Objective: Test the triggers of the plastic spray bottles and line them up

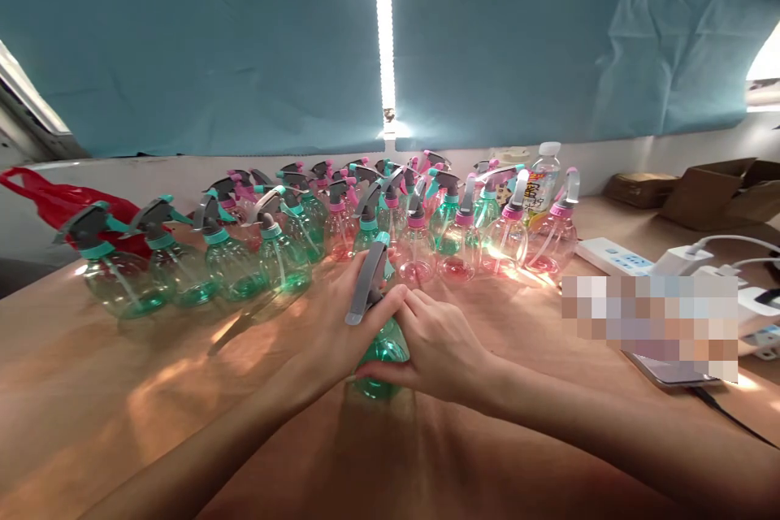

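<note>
While both your hands meet at the lower centre of the frame, the green spray bottle (382, 357) stands between them; your left hand (341, 325) is wrapped around its grey trigger head (367, 280), and your right hand (435, 341) curls against its body. Just beyond, across the middle, you have rows of green and pink spray bottles (418, 248). A red bag (73, 199) lies at left, a white power strip (613, 256) at right.

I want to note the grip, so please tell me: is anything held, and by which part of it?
A green spray bottle: the left hand holds it around the neck, below the sprayer head; the right hand holds its body.
</note>
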The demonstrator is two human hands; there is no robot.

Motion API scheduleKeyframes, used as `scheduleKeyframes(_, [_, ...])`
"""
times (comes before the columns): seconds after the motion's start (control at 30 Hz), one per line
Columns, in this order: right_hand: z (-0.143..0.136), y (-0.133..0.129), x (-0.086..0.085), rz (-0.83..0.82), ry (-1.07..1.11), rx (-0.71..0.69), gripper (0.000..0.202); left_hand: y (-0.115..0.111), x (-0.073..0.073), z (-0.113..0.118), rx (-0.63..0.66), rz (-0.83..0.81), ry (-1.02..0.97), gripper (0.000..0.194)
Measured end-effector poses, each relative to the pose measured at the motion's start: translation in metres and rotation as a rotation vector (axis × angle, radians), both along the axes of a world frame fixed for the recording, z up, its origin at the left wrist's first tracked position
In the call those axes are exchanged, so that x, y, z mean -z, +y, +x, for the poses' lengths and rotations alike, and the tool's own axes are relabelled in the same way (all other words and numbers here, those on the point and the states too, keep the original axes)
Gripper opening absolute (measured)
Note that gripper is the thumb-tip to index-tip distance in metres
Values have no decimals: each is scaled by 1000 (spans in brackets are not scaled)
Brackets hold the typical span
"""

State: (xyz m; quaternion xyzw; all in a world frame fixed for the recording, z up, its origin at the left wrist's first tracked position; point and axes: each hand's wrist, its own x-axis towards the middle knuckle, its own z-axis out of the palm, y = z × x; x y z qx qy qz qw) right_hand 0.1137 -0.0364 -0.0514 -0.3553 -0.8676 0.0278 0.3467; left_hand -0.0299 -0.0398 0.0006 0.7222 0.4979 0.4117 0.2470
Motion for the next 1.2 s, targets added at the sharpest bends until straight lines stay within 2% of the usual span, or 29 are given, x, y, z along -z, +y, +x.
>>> scheduleKeyframes(0.13, [29, 19, 15, -17, -33, -136, 67, 5, -3, 6, -3, -34, -14, 28])
scheduleKeyframes(0.27, [67, 41, 39, -91, -88, -82, 54, 12, -1, 8, -15, -28, -9, 25])
scheduleKeyframes(0.4, [89, 49, 52, -223, -173, -86, 54, 21, 1, 10, 23, -51, -2, 25])
scheduleKeyframes(0.67, [91, 47, 55, -365, -177, -49, 64, 31, 0, 11, 89, -44, -3, 24])
scheduleKeyframes(0.93, [91, 47, 52, -400, -166, -40, 64, 34, 2, 12, 118, -83, -97, 32])
scheduleKeyframes(1.2, [92, 48, 57, -382, -134, -62, 64, 31, 1, 11, 82, -80, -34, 40])
